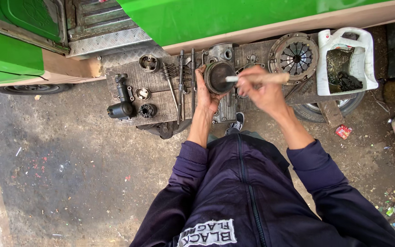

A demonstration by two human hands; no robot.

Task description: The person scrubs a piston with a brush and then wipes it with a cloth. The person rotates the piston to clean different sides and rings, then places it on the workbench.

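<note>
- My left hand (205, 93) reaches forward, palm up, fingers curled in a grip.
- My right hand (262, 91) is closed in a fist, forearm angled inward.
- Both sleeves pushed up.

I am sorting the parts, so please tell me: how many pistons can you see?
3. One piston is in the left hand; the right hand holds a wooden-handled brush to it. Two smaller pistons lie on the wooden board to the left. Others may be hidden.
</note>
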